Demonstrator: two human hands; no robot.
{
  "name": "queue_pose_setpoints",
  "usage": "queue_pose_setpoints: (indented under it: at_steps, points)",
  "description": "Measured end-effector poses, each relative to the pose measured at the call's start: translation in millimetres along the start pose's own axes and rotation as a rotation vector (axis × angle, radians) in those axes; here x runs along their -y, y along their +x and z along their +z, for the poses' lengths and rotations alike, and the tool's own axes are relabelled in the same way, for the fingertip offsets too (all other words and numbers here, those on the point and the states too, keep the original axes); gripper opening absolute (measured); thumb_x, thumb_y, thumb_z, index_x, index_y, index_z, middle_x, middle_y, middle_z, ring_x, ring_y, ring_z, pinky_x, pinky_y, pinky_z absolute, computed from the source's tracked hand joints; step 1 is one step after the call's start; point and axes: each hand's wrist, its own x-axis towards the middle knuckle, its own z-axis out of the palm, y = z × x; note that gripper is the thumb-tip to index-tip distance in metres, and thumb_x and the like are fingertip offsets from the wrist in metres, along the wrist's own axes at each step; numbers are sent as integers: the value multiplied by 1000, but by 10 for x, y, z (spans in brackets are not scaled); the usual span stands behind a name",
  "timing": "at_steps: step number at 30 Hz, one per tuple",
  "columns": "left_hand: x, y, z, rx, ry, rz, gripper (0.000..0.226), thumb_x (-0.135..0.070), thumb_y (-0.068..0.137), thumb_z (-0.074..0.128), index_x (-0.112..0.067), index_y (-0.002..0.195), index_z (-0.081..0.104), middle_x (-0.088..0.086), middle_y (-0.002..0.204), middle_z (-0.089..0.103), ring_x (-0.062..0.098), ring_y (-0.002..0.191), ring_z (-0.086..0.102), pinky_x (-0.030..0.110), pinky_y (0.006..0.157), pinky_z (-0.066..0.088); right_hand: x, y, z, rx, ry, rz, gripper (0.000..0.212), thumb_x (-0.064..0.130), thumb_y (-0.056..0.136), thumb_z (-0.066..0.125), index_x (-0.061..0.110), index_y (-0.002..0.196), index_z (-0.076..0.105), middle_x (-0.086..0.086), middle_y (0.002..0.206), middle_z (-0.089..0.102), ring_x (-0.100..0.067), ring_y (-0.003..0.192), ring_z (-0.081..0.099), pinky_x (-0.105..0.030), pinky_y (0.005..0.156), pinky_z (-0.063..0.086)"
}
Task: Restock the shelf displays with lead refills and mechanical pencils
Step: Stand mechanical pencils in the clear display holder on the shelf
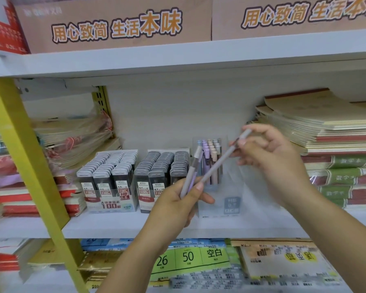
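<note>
right fingertips (pixel 240 143) pinch the upper end of a grey mechanical pencil (pixel 222 160), thumb and forefinger closed on it near the cap. the other fingers of the right hand (pixel 266 151) curl loosely behind. that pencil's long axis runs on a slant, high end up and to the right of the clear display box (pixel 231 205), low end down at the left thumb (pixel 199 186). whether the tip touches the thumb or just clears it, i cannot tell.

the left hand (pixel 175 206) is clenched round a small bundle of spare pencils (pixel 190 175), a grey one and a purple one at least, gripped by their lower ends. they stand nearly upright and lean a little right, just in front of the box's left edge.

the box sits on the shelf board (pixel 114 227), directly behind both hands. its back rows already hold standing pencils (pixel 209 149), caps up, while the front part looks unfilled. so the slot lies beyond and below the right fingers. the slanted pencil would need swinging to upright, tip down, before it drops in. the right hand is nearer the box's open top, and i judge it the one to place the pencil. the left hand serves as the feeder.

left of the box, two lead refill trays (pixel 112 178) (pixel 161 174) stand side by side and look full. right of the box and well apart lies a stack of notebooks (pixel 325 132).
</note>
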Motion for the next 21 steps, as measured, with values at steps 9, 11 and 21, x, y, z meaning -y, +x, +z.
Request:
queue_pose_setpoints:
  at_steps: [9, 11, 21]
  points:
    - [74, 96, 36, -116, 135, 48, 30, -61, 86, 47, -41, 93, 68, -19, 78, 66, 9, 58, 44, 26, 57, 34, -164, 263, -115, 131, -583, -242, 31, 9, 89, 66, 37, 93, 54, -1, 83, 67, -20, 79, 65, -22, 69, 49]
    - [105, 113, 40, -130, 137, 39, 34, -60, 87, 48, -34, 91, 69, -20, 79, 65, 13, 61, 43, 26, 56, 34, -250, 264, -104, 175, -664, -242, 30, 11, 89, 67, 37, 95, 54, 7, 82, 66, -7, 74, 63, -11, 66, 45]
    - [135, 103, 45, -124, 80, 28, 24, -38, 103, 47, -29, 103, 70, -13, 66, 64, 3, 47, 39, 12, 46, 34, -350, 268, -113, 243, -743, -262, 26, 15, 89, 68, 32, 104, 55, 12, 85, 65, 1, 77, 60, -6, 68, 44]
